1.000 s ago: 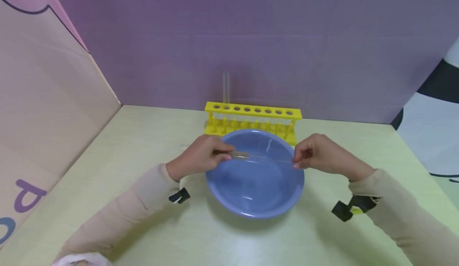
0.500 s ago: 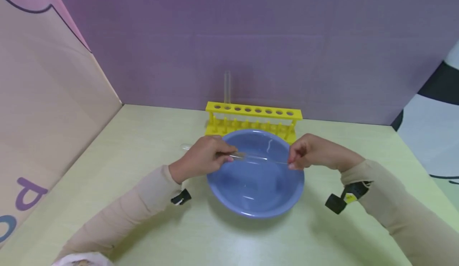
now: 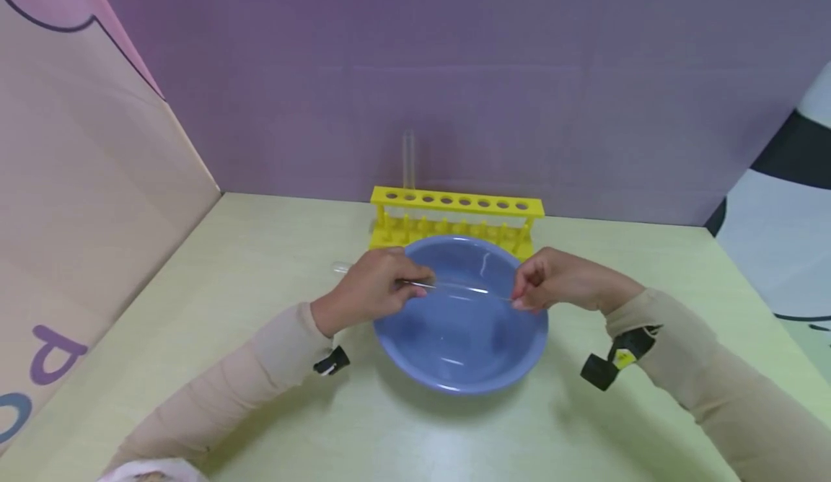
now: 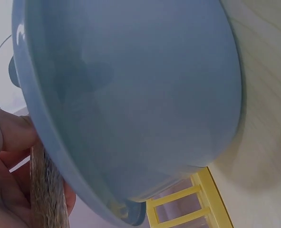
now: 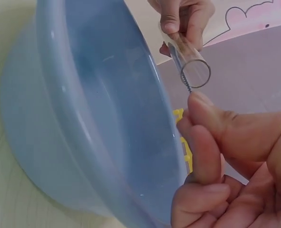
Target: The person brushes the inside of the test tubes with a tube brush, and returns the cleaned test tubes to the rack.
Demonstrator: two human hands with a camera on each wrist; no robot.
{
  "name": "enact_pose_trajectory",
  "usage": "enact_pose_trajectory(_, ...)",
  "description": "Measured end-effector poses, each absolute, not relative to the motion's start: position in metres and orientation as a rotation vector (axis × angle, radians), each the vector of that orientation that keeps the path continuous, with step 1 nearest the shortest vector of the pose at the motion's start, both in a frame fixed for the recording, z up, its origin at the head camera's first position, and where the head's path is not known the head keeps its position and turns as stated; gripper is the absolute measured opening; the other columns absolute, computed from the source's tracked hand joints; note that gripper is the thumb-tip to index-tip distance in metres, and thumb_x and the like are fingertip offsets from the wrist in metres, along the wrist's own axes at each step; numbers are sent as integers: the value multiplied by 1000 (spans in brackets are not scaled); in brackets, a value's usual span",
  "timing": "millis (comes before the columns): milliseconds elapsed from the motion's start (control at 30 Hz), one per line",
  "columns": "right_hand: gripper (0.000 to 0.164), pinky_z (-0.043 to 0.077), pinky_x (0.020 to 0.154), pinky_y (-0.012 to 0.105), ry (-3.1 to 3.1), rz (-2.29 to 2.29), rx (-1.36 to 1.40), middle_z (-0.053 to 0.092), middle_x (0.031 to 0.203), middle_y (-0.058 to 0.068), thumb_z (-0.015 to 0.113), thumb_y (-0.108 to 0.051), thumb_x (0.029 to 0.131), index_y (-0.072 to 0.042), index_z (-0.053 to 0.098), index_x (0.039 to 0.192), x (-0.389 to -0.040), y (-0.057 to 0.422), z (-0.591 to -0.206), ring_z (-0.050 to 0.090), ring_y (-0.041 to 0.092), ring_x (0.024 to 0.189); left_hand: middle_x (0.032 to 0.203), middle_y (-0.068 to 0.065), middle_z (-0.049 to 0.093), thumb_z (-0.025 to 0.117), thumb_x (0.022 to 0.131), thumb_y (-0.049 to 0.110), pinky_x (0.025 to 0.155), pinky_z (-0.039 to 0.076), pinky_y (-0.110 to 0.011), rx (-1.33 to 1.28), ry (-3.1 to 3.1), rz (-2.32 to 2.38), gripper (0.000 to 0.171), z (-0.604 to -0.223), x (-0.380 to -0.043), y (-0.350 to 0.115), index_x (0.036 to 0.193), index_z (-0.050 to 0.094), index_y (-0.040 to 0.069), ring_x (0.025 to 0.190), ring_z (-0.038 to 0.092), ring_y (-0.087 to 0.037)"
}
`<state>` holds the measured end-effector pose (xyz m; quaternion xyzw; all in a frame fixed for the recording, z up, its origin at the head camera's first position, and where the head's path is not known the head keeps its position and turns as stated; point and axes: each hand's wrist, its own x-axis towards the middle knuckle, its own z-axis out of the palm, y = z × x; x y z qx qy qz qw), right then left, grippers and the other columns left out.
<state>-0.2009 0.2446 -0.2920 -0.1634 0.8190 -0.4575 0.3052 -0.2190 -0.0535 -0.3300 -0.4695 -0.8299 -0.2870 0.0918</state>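
Note:
Above the blue basin (image 3: 457, 388) my left hand (image 3: 375, 281) grips a clear glass test tube (image 5: 183, 46) lying nearly level. Its rounded end pokes out to the left of that hand, and its mouth points right. Inside the tube sits a test tube brush, whose brown bristles (image 4: 49, 192) show beside the left fingers in the left wrist view. From the mouth runs the brush's twisted wire handle (image 5: 188, 87). My right hand (image 3: 557, 280) pinches that wire between thumb and fingers, a short way from the tube's mouth. The wire's far end is hidden in the right hand.
Behind the basin stands a yellow test tube rack (image 3: 457, 200) with a row of holes. Another clear tube (image 3: 408, 159) stands upright in it near the left end. The pale table (image 3: 279, 229) meets a purple backdrop (image 3: 467, 107) at the back.
My right hand has moved left, closer to the left hand, and the brush has slid deeper into the tube. Its bristles are now mostly behind the left hand in the head view.

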Motion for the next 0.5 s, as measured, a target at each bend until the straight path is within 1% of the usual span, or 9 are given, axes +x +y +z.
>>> enact_pose_trajectory(233,18,41,54,21,2204,-1214,-515,55,61,-2,68,-2,82,14,59,82,-202,237,-299,48,7,58,92,-4,73,73,82,9,64,45,-22,-1394,-2458,-838,21,-331,-219,-53,101,74,4,73,60,-14)
enact_pose_trajectory(333,16,41,54,21,2229,-1219,-510,56,61,-1,67,-1,82,13,60,81,-201,233,-300,48,7,57,93,-5,73,73,82,9,63,44,-22,-1389,-2467,-839,21,-332,-219,-52,102,74,4,72,59,-13)
enact_pose_trajectory(500,13,45,56,22,2289,-1207,-473,60,62,2,69,-1,81,10,62,79,-198,227,-300,51,8,59,95,-6,72,73,82,8,64,46,-22,-1386,-2478,-862,21,-333,-219,-52,102,73,3,77,62,-15)
